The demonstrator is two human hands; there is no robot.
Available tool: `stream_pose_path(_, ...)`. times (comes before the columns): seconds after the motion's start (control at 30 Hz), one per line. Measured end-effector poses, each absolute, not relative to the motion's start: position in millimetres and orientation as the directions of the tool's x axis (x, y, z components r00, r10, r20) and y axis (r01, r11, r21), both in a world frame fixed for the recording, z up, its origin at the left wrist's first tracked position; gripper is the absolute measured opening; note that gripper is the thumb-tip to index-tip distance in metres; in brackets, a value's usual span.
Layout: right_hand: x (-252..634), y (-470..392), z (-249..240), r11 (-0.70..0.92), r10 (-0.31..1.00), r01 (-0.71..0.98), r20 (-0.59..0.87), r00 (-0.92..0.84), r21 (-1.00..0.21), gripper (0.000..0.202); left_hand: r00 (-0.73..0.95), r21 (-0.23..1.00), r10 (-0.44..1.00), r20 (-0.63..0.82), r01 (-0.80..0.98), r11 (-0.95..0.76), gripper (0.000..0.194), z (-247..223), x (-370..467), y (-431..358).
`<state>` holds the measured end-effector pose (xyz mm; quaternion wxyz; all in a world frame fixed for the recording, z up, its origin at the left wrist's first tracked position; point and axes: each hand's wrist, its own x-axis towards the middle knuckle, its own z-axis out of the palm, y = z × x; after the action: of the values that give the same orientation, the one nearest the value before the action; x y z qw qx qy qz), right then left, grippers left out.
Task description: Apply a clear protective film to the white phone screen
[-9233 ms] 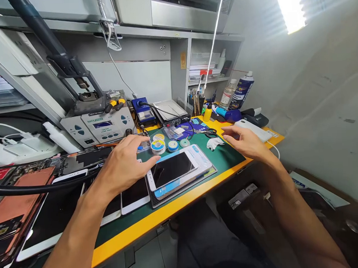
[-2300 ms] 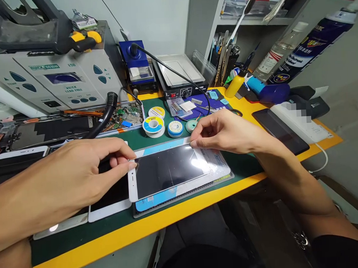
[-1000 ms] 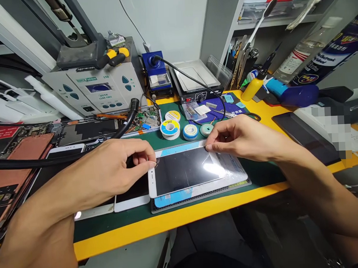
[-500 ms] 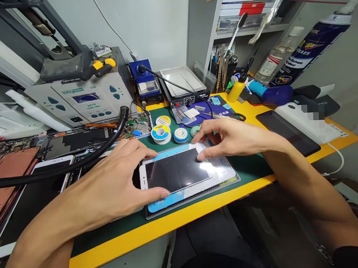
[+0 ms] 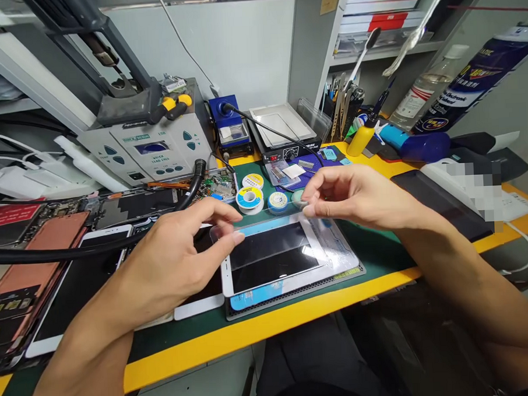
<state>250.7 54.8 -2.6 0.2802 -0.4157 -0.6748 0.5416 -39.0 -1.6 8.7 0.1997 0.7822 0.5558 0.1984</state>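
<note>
A white-framed phone with a dark screen (image 5: 276, 269) lies face up on a blue and white card (image 5: 262, 294), over a grey mat with a perforated edge (image 5: 294, 288). Just above the phone, a clear screen protector (image 5: 266, 239) is held tilted, its bright edges faintly visible. My left hand (image 5: 183, 251) grips its left end, thumb and index finger close to the edges. At the far right corner, my right hand (image 5: 355, 197) pinches it between thumb and fingers. The exact contact at my left fingertips is hard to make out.
Solder spools (image 5: 250, 198) and a small round tin (image 5: 277, 202) stand behind the phone. A thick black hose (image 5: 160, 231) crosses the left side over another white phone (image 5: 84, 287). A yellow bottle (image 5: 360, 138) and a dark tablet-like device (image 5: 439, 205) sit right.
Both hands have risen off the phone, lifting the clear screen protector from its surface. My left thumb has moved up from the phone's near edge. The camera view has shifted left.
</note>
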Motion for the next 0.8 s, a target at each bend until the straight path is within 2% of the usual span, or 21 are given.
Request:
stream_pose_path(0.07,251,54,0,0.048,0.910,0.172,-0.028,-0.413,-0.984,0.037,0.288,0.541,0.921,0.261,0.747,-0.387,0.012,10,-37,-5)
stream_pose_path(0.13,251,55,4,0.028,0.949,0.091,-0.002,-0.315,-0.995,0.045,0.286,0.487,0.825,0.488,0.695,-0.529,0.003,10,-35,-8)
stream_pose_path(0.2,251,57,6,-0.055,0.950,0.013,-0.056,-0.306,-0.998,0.056,0.337,0.349,0.682,0.649,0.665,-0.661,0.015,9,-34,-10)
stream_pose_path(0.3,252,60,8,-0.253,0.866,0.007,-0.229,-0.444,-0.967,0.053,0.500,0.089,0.503,0.705,0.642,-0.762,0.029,4,-31,-10)
stream_pose_path(0.37,253,61,7,-0.301,0.830,0.033,-0.279,-0.483,-0.953,0.045,0.569,-0.010,0.439,0.695,0.618,-0.786,0.033,0,-29,-9)
stream_pose_path(0.4,254,61,6,-0.297,0.831,0.041,-0.279,-0.481,-0.954,0.043,0.583,-0.022,0.427,0.691,0.608,-0.794,0.033,-2,-27,-9)
stream_pose_path(0.47,256,62,4,-0.272,0.842,0.054,-0.265,-0.469,-0.961,0.040,0.577,0.034,0.463,0.673,0.601,-0.799,0.029,-3,-26,-8)
stream_pose_path(0.5,257,63,3,-0.257,0.848,0.065,-0.258,-0.463,-0.964,0.039,0.568,0.098,0.504,0.651,0.596,-0.797,0.035,-2,-27,-8)
stream_pose_path(0.6,258,63,2,-0.208,0.864,0.109,-0.235,-0.445,-0.972,0.038,0.508,0.364,0.694,0.510,0.603,-0.709,0.070,5,-31,-8)
stream_pose_path(0.63,258,63,1,-0.194,0.864,0.117,-0.226,-0.450,-0.974,0.039,0.458,0.450,0.773,0.439,0.632,-0.631,0.071,8,-34,-7)
stream_pose_path(0.7,257,61,0,-0.163,0.859,0.118,-0.200,-0.471,-0.980,0.041,0.329,0.581,0.901,0.282,0.689,-0.433,0.056,13,-38,-5)
stream_pose_path(0.8,253,57,-2,-0.114,0.862,0.122,-0.159,-0.481,-0.986,0.038,0.260,0.673,0.960,0.099,0.693,-0.257,0.036,17,-43,1)
